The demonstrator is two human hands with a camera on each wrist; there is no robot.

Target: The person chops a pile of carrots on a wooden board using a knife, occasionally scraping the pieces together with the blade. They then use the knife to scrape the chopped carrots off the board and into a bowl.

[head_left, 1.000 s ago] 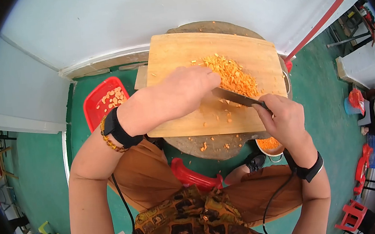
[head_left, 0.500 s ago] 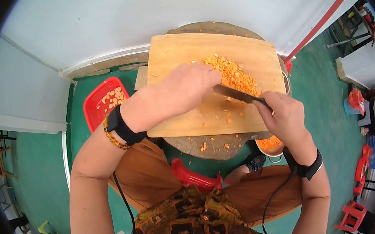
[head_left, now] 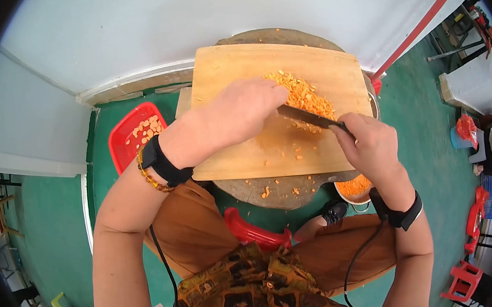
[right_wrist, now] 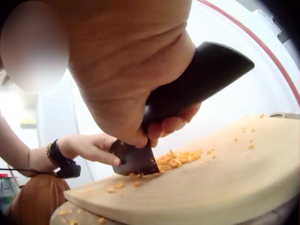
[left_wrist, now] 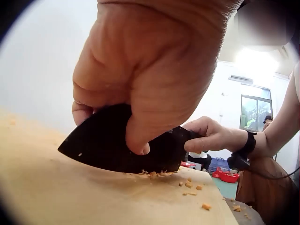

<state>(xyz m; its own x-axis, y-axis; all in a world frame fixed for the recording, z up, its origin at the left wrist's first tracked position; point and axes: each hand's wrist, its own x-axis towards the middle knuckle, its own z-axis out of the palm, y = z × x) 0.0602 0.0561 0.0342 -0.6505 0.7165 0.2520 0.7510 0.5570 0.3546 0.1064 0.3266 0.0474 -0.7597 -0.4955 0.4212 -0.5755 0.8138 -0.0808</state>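
Note:
A kitchen knife with a dark, broad blade stands on edge on the wooden cutting board. My right hand grips its black handle. At the tip end, my left hand pinches the blade, thumb on the near face and fingers behind it. Just beyond the blade lies a heap of finely chopped orange bits, which look like carrot. In the left wrist view, small crumbs cling along the cutting edge. A few loose pieces lie on the near side of the board.
Under the board is a round wooden block with scattered orange bits. A red basin of pale orange slices stands at left on the green floor. At right, a pot holds more orange bits. A white wall rises behind.
The knife has shifted a little away from my body, toward the heap, with both hands still holding it. The heap looks slightly more gathered along the blade.

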